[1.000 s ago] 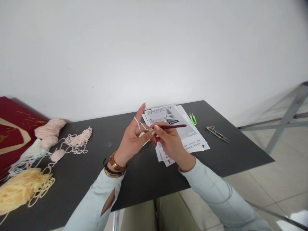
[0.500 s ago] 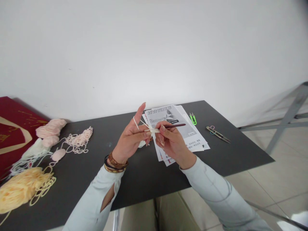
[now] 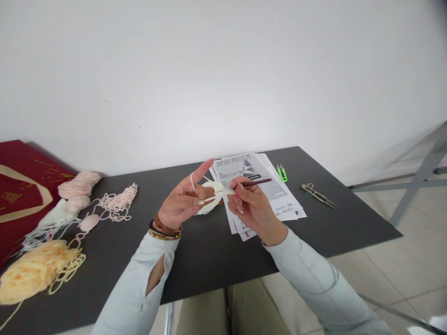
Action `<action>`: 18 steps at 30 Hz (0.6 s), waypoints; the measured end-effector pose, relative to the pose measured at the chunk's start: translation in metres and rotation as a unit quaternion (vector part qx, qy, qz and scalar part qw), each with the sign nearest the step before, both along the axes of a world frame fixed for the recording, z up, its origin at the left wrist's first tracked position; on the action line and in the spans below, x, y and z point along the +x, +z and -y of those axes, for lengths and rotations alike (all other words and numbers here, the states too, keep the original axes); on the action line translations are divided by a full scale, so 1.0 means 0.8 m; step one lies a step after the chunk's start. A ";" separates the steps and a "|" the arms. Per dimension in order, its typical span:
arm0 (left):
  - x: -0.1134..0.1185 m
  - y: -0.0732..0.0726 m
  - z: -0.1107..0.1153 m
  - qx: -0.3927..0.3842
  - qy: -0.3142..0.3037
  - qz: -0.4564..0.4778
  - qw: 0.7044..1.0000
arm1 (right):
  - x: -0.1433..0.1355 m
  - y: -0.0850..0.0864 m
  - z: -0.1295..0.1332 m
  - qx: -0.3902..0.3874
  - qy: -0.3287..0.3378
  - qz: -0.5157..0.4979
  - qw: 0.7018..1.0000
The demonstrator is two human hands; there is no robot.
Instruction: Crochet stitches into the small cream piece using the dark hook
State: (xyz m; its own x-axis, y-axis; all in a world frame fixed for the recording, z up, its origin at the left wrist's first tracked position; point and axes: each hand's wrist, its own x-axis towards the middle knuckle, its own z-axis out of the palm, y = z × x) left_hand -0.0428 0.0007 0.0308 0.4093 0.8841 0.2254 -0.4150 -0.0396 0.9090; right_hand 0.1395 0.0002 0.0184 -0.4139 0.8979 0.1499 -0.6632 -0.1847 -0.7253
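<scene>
My right hand grips a dark red crochet hook and a bit of white yarn work near the hook's front. Pinched between the thumb and fingers of my left hand is white yarn, and a strand loops round its raised index finger. Behind my left fingers a cream yarn ball sits on the table, partly hidden. Printed sheets lie beyond and under my right hand.
On the dark table, pink yarn, white yarn and yellow yarn lie left, by a red bag. Green snips and metal snips lie right.
My left hand has drawn slightly left, away from my right hand, and its index finger leans lower. More of the cream ball shows. The view has shifted a little.
</scene>
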 end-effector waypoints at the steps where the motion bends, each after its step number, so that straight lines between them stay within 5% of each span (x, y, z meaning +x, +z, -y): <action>1: -0.005 -0.001 -0.003 -0.002 -0.007 -0.005 1.000 | 0.001 0.000 -0.001 0.003 -0.003 -0.001 1.000; 8: -0.026 -0.001 -0.023 -0.058 -0.020 -0.149 0.987 | 0.010 0.004 -0.005 0.004 0.055 0.025 0.998; 15: -0.067 0.002 -0.045 -0.114 0.175 -0.108 0.972 | 0.024 0.016 -0.010 -0.009 0.047 0.058 0.997; 18: -0.083 0.008 -0.045 -0.145 0.174 -0.142 0.964 | 0.026 0.016 -0.011 -0.003 0.067 0.064 0.996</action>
